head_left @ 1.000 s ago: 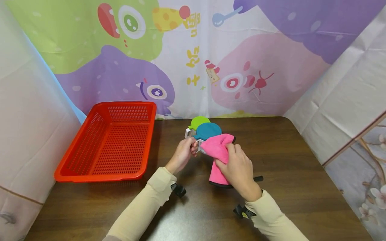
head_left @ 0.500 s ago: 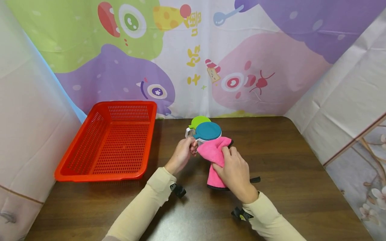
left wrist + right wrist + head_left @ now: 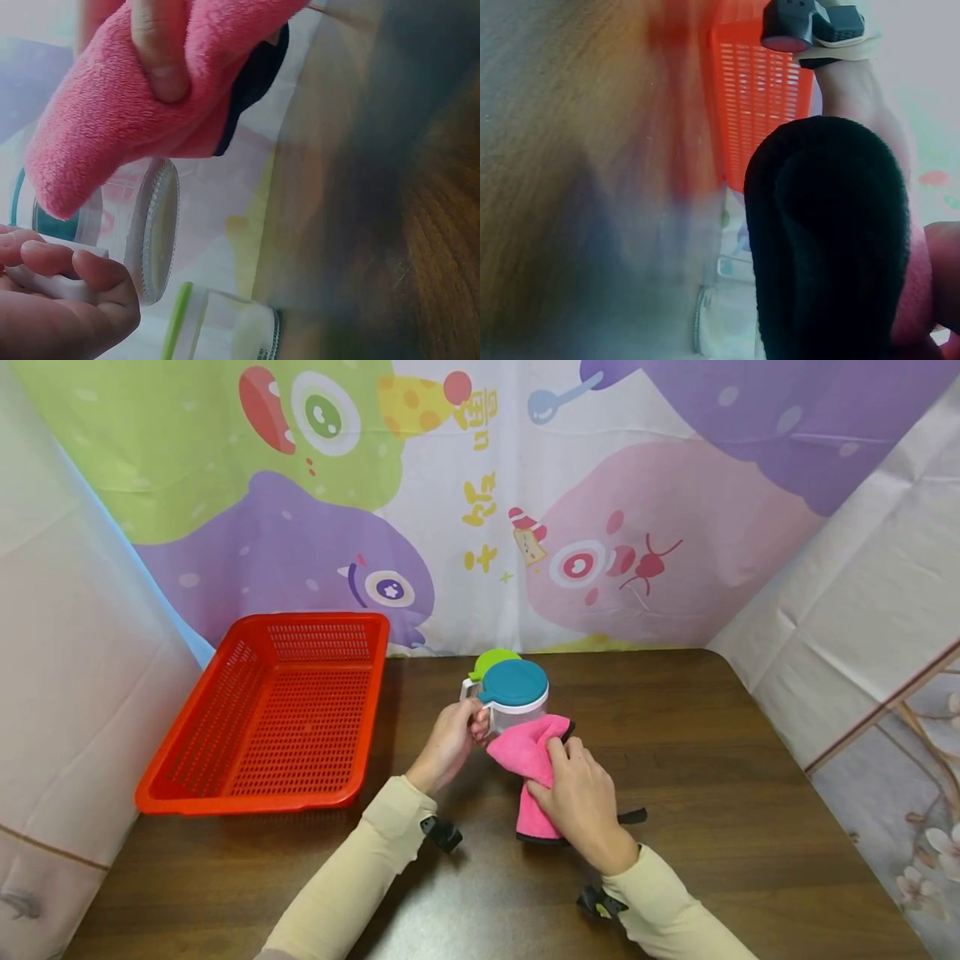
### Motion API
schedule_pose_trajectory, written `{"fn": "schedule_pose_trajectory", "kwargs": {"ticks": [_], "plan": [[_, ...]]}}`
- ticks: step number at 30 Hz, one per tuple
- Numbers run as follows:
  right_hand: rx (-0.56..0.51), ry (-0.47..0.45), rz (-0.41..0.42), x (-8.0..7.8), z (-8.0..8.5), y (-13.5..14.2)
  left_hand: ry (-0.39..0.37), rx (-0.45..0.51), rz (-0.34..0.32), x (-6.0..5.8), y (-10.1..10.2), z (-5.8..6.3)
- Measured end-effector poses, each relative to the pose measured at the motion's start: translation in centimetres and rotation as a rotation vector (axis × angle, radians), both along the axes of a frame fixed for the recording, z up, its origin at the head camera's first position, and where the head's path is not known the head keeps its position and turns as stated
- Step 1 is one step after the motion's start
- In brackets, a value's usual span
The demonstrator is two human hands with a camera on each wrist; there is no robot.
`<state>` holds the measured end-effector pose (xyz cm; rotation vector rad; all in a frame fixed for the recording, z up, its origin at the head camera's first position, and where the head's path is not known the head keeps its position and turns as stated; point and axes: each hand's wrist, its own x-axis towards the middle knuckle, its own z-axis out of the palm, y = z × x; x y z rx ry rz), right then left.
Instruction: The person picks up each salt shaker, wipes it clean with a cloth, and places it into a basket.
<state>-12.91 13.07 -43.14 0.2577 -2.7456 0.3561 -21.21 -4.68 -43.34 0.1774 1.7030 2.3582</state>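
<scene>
My left hand point(image 3: 448, 742) grips the white handle of a clear lidded jar point(image 3: 516, 685) with a blue lid. In the left wrist view the fingers curl round that handle, and the jar's base point(image 3: 161, 232) is off the tabletop. A pink cloth point(image 3: 528, 752) with black edging is bunched in my right hand point(image 3: 585, 797), its upper fold in front of the jar's near side. Whether cloth and jar touch is hard to tell. The cloth's dark side point(image 3: 829, 232) hides most of the right fingers in the right wrist view. Behind stands a similar jar with a green lid point(image 3: 493, 660).
A red perforated plastic basket point(image 3: 300, 727) sits on the left of the brown wooden table point(image 3: 720, 827). A printed cartoon curtain point(image 3: 480, 610) hangs along the table's back edge. A black strap end point(image 3: 632, 817) sticks out beyond the right hand.
The cloth and right hand have slid down and slightly left, towards me, baring more of the jar's side. The blue-lidded jar has shifted slightly; the left hand keeps its hold.
</scene>
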Motion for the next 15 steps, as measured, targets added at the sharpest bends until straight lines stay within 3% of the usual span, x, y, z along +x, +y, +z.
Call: {"fn": "schedule_pose_trajectory", "kwargs": {"ticks": [8,15], "plan": [[0.03,0.027,0.004,0.26,-0.52,-0.22,0.001,-0.007,-0.01,-0.04,-0.09,0.22],[0.019,0.159,-0.01,-0.01,-0.71,-0.19,-0.016,0.054,-0.01,0.01,0.05,0.23]]}}
